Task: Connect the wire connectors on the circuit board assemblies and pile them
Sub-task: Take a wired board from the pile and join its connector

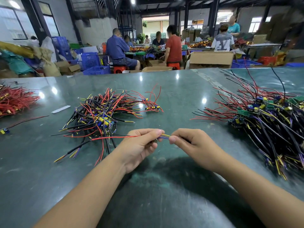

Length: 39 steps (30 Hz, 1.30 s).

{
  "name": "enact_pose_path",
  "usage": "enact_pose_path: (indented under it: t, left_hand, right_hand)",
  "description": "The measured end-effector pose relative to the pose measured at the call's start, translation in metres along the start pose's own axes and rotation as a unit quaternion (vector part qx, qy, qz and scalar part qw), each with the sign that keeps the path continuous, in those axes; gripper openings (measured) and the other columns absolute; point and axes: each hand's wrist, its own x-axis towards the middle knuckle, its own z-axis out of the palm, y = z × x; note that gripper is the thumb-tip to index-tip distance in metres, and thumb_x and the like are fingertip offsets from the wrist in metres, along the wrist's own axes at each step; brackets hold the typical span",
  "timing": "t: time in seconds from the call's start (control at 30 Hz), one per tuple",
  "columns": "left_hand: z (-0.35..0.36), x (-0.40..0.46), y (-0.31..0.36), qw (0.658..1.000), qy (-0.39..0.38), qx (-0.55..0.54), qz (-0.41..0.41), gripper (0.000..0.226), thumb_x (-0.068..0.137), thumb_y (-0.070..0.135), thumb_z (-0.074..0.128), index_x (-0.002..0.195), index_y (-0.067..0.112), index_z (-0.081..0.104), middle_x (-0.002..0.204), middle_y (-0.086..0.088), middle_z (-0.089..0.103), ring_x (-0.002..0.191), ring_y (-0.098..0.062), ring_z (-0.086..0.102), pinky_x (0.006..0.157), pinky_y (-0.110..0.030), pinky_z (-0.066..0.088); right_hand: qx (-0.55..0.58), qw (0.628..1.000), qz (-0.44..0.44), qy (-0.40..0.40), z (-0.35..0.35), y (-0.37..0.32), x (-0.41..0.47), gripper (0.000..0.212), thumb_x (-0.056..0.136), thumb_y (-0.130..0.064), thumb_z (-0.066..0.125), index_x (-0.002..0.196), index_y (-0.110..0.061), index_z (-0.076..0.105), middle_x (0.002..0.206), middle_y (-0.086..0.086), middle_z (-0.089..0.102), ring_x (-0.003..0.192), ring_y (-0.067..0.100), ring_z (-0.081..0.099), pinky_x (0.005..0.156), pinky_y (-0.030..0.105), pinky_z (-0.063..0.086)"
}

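My left hand [141, 146] and my right hand [190, 142] meet above the green table [172, 89], both pinching one wire assembly. Short yellow and blue wires [165, 136] span the gap between my fingertips. A thin red wire [113, 137] trails left from my left hand; a small dark part sits hidden in that palm. A black cable runs back under my right fingers. A tangled pile of black, red and yellow wired boards [102, 116] lies to the left, and a larger pile with green circuit boards [269, 122] lies to the right.
A bundle of red wires [14, 101] lies at the far left, with a single loose assembly [5, 130] below it and a white strip [60, 109] nearby. A small cluster of boards [153, 107] lies behind the hands. Several people sit among boxes and blue crates beyond the table.
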Motion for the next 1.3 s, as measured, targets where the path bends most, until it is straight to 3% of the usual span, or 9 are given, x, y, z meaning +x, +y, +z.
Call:
enact_pose_path:
  t: [0.1, 0.23, 0.37, 0.47, 0.63, 0.8, 1.07, 1.2, 1.3]
  left_hand:
    - [0.000, -0.001, 0.003, 0.998, -0.028, -0.058, -0.012, 0.017, 0.068, 0.019, 0.068, 0.078, 0.009, 0.078, 0.062, 0.002, 0.063, 0.044, -0.001, 0.051, 0.045, -0.009, 0.045]
    - [-0.001, -0.003, 0.001, 0.999, -0.026, 0.004, -0.019, 0.013, 0.077, 0.018, 0.067, 0.077, 0.010, 0.077, 0.068, -0.003, 0.068, 0.047, -0.002, 0.055, 0.046, -0.010, 0.046]
    - [0.000, -0.003, -0.002, 0.998, -0.015, 0.055, -0.011, 0.019, 0.090, 0.013, 0.060, 0.078, 0.011, 0.075, 0.071, -0.004, 0.070, 0.051, -0.004, 0.057, 0.049, -0.012, 0.047]
    - [0.000, -0.003, 0.000, 0.999, -0.005, 0.051, -0.005, 0.023, 0.091, 0.012, 0.059, 0.075, 0.011, 0.075, 0.067, -0.003, 0.068, 0.048, -0.003, 0.055, 0.046, -0.011, 0.044]
    - [-0.001, -0.002, 0.001, 0.996, 0.018, 0.091, 0.004, 0.019, 0.093, 0.015, 0.056, 0.081, 0.008, 0.069, 0.064, -0.001, 0.067, 0.046, -0.003, 0.052, 0.046, -0.011, 0.042]
    - [-0.001, -0.002, 0.000, 0.994, 0.019, 0.111, 0.008, 0.020, 0.094, 0.016, 0.056, 0.080, 0.007, 0.067, 0.064, 0.000, 0.065, 0.047, -0.004, 0.052, 0.046, -0.011, 0.042]
    - [-0.002, 0.000, -0.001, 0.995, 0.041, 0.093, 0.015, 0.021, 0.093, 0.016, 0.057, 0.078, 0.008, 0.068, 0.062, 0.000, 0.065, 0.046, -0.003, 0.051, 0.044, -0.011, 0.041]
    - [-0.005, 0.002, 0.001, 0.996, 0.063, 0.061, 0.029, 0.022, 0.092, 0.015, 0.059, 0.073, 0.010, 0.069, 0.061, -0.001, 0.065, 0.045, -0.004, 0.051, 0.044, -0.011, 0.042]
    - [-0.008, 0.004, 0.002, 0.996, 0.068, 0.045, 0.040, 0.019, 0.091, 0.014, 0.060, 0.075, 0.010, 0.069, 0.060, -0.001, 0.064, 0.045, -0.004, 0.051, 0.045, -0.011, 0.043]
  right_hand:
    - [0.032, 0.999, -0.004, 0.023, 0.001, 0.000, 0.000, 0.022, 0.092, -0.031, 0.057, 0.073, -0.020, 0.059, 0.052, -0.012, 0.038, 0.050, 0.004, 0.030, 0.048, 0.018, 0.025]
    - [-0.072, 0.996, 0.034, 0.041, -0.001, 0.005, 0.000, 0.035, 0.088, -0.049, 0.055, 0.068, -0.019, 0.056, 0.049, -0.007, 0.041, 0.050, 0.008, 0.033, 0.049, 0.027, 0.029]
    - [-0.265, 0.950, 0.163, 0.023, -0.001, 0.005, 0.000, 0.073, 0.071, -0.084, 0.022, 0.069, -0.018, 0.053, 0.059, -0.003, 0.053, 0.063, 0.022, 0.052, 0.047, 0.029, 0.029]
    - [-0.298, 0.938, 0.174, 0.026, 0.000, 0.005, 0.001, 0.083, 0.059, -0.090, 0.009, 0.061, -0.015, 0.045, 0.057, -0.001, 0.050, 0.058, 0.020, 0.049, 0.046, 0.029, 0.025]
    - [-0.250, 0.958, 0.111, 0.087, -0.007, 0.001, 0.001, 0.073, 0.067, -0.085, 0.016, 0.053, -0.016, 0.036, 0.048, 0.000, 0.042, 0.051, 0.017, 0.041, 0.045, 0.031, 0.020]
    - [-0.274, 0.949, 0.129, 0.091, -0.006, 0.008, 0.003, 0.060, 0.098, -0.051, 0.021, 0.060, -0.007, 0.038, 0.057, 0.006, 0.046, 0.069, 0.037, 0.045, 0.057, 0.039, 0.032]
    - [-0.408, 0.899, 0.128, 0.095, -0.006, 0.000, 0.002, 0.053, 0.099, -0.050, 0.018, 0.061, -0.017, 0.035, 0.064, 0.006, 0.044, 0.075, 0.037, 0.058, 0.056, 0.034, 0.028]
    - [-0.333, 0.932, 0.097, 0.107, -0.007, -0.006, 0.003, 0.055, 0.098, -0.047, 0.023, 0.056, -0.012, 0.027, 0.050, 0.001, 0.030, 0.060, 0.036, 0.037, 0.055, 0.037, 0.023]
    - [-0.212, 0.967, 0.055, 0.131, -0.010, -0.013, 0.002, 0.057, 0.098, -0.040, 0.032, 0.054, -0.004, 0.031, 0.046, 0.013, 0.033, 0.054, 0.036, 0.035, 0.054, 0.043, 0.026]
